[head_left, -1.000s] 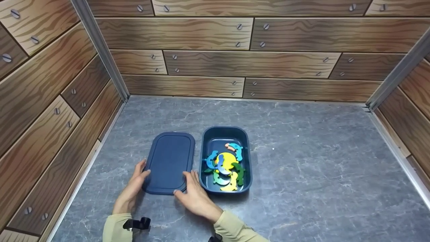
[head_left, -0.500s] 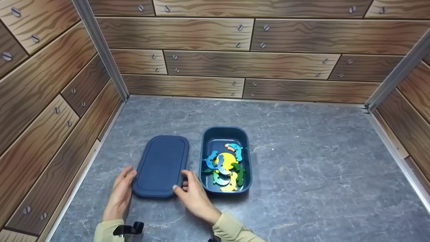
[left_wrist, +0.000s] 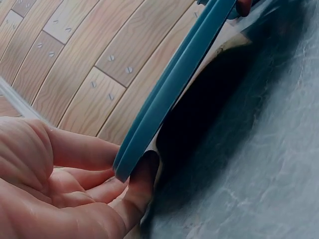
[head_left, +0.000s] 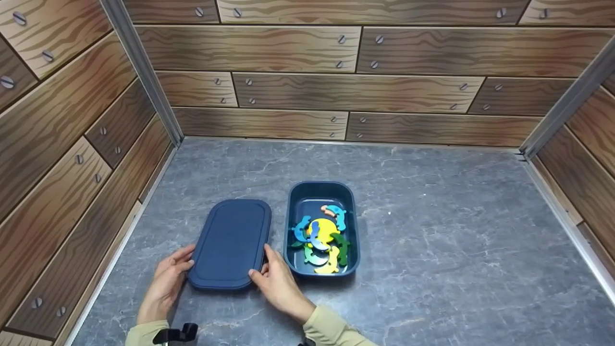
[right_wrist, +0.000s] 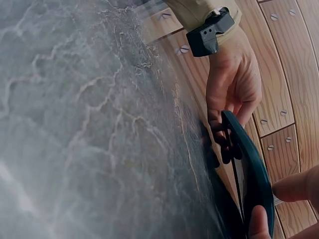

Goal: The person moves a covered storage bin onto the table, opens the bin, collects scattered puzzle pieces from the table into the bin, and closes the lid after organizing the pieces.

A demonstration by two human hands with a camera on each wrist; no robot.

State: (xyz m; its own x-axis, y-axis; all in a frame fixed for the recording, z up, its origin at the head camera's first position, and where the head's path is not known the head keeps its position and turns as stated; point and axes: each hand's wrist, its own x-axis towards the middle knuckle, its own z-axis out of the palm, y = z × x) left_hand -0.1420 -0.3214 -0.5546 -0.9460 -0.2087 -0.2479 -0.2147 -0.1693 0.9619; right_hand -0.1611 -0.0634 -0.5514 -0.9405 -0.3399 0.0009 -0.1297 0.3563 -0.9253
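Both hands hold a dark blue rectangular lid with rounded corners, tilted and a little above the tabletop. My left hand pinches its left edge near the front corner; in the left wrist view, fingers of that hand lie on both sides of the lid's rim. At the front right corner, my right hand grips the lid between thumb and fingers, some hidden beneath it. Just right of the lid stands an uncovered dark blue box. Inside it lie several flat animal-like pieces in blue, green and yellow, around a larger yellow piece.
The grey marbled tabletop extends right of the box and behind it. Wood-patterned walls enclose the back and both sides. Each wrist wears a black camera strap, such as the left one.
The lid has moved left and toward the front, away from the box. My left hand has shifted left and forward with it, now pinching its edge. The box and its pieces stay put.
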